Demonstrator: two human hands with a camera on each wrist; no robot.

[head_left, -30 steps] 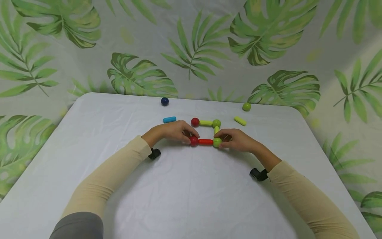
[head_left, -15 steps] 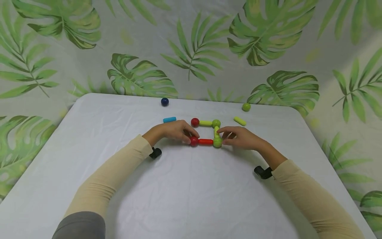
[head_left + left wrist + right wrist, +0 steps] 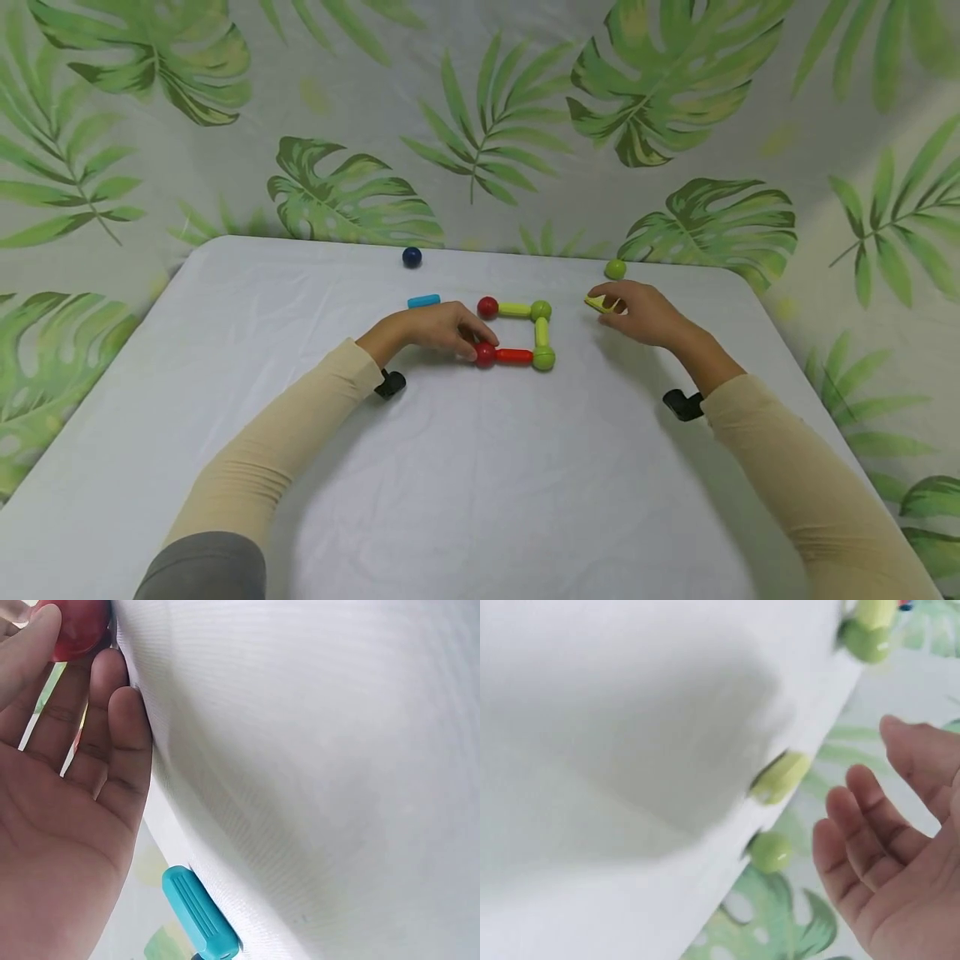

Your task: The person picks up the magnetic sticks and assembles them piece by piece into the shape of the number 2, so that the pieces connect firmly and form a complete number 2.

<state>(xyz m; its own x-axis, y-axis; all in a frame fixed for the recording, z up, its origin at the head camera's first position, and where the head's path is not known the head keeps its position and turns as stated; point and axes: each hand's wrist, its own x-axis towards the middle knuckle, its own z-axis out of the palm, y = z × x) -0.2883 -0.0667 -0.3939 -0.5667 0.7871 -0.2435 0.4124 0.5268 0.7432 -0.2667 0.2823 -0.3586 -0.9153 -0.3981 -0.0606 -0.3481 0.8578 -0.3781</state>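
Three sides joined, four pieces loose

Your joined figure lies on the white worktop [image 3: 450, 483], past its centre toward the far edge. Its far side runs from a far red ball [image 3: 488, 307] along a yellow rod [image 3: 514, 310] to a far green ball [image 3: 541, 311]. A second yellow rod [image 3: 542, 332] forms the side toward the right edge, ending at a near green ball [image 3: 543, 358]. From there a red rod [image 3: 514, 357] reaches the near red ball [image 3: 485, 356]. No rod shows between the two red balls, so the build looks well along, with that side seemingly unfinished.

Your left hand [image 3: 442, 327] pinches the near red ball between thumb and finger. Your right hand [image 3: 637, 312] is loosely spread and holds nothing, close to a loose yellow rod [image 3: 781, 778]; you cannot tell whether they touch.

Also unjoined: a blue rod [image 3: 423, 301] on the figure's left-edge side, a navy ball [image 3: 412, 257] by the far edge toward the left corner, and a loose green ball [image 3: 615, 269] by the far edge toward the right corner.
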